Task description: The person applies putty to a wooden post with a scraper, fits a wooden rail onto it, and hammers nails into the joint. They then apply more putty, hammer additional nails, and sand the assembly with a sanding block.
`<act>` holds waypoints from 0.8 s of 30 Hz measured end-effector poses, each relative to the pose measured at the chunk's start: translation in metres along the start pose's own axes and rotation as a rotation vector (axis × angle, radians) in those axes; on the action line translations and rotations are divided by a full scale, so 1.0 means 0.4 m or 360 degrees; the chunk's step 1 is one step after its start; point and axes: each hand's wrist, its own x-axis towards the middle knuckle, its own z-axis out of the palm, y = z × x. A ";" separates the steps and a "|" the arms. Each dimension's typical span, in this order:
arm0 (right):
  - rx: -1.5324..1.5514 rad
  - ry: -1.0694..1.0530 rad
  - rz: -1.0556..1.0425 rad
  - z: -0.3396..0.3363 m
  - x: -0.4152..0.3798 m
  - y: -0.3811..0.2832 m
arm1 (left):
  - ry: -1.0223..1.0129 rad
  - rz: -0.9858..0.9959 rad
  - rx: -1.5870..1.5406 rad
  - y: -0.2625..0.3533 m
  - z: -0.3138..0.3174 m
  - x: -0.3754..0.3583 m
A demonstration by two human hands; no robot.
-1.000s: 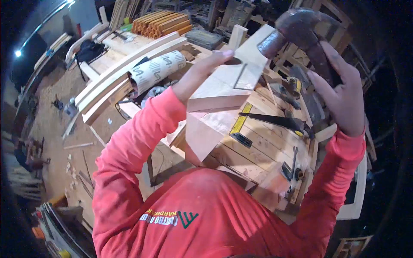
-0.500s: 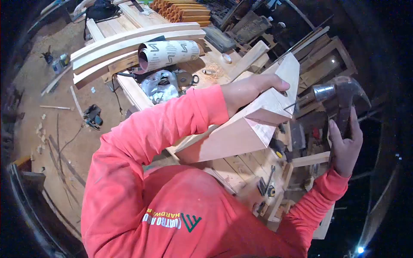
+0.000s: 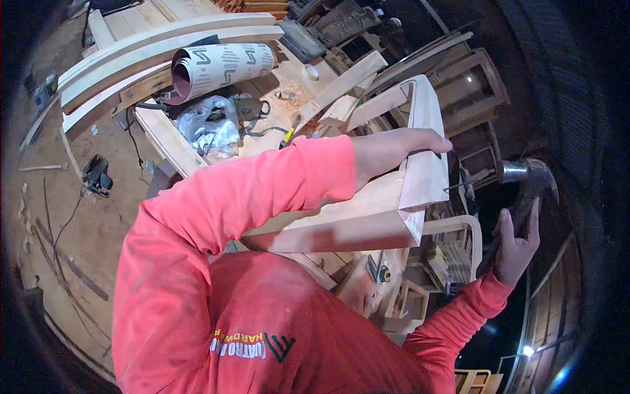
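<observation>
My left hand [image 3: 403,150] grips a pale wooden frame [image 3: 425,172] from above, thumb over its upper edge near a mitred corner. A thin nail [image 3: 454,188] juts out of the wood by that corner, pointing right. My right hand [image 3: 516,251] is closed around the handle of a claw hammer [image 3: 533,176], one finger stretched up along it. The hammer's round striking face points left, toward the nail, with a gap between them. My forearm in a red sleeve crosses above the frame.
A roll of sandpaper [image 3: 226,69] and a plastic bag [image 3: 209,125] lie on the bench at upper left, beside long curved boards [image 3: 164,49]. A power tool [image 3: 97,176] with a cord sits on the floor. Wooden frames [image 3: 476,79] lean at upper right.
The view has shifted, so the bench items appear further left. The frame has turned, showing more of its far end. The hammer sits lower in view, still in my right hand.
</observation>
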 end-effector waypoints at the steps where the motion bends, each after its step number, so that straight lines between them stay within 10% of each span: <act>1: 0.0006 0.0003 0.0007 -0.001 -0.001 -0.005 | 0.0001 -0.0026 -0.0018 0.001 0.000 -0.001; 24: 0.0099 0.0092 -0.0101 -0.031 0.055 -0.104 | 0.0074 -0.0231 -0.0097 0.004 0.031 -0.022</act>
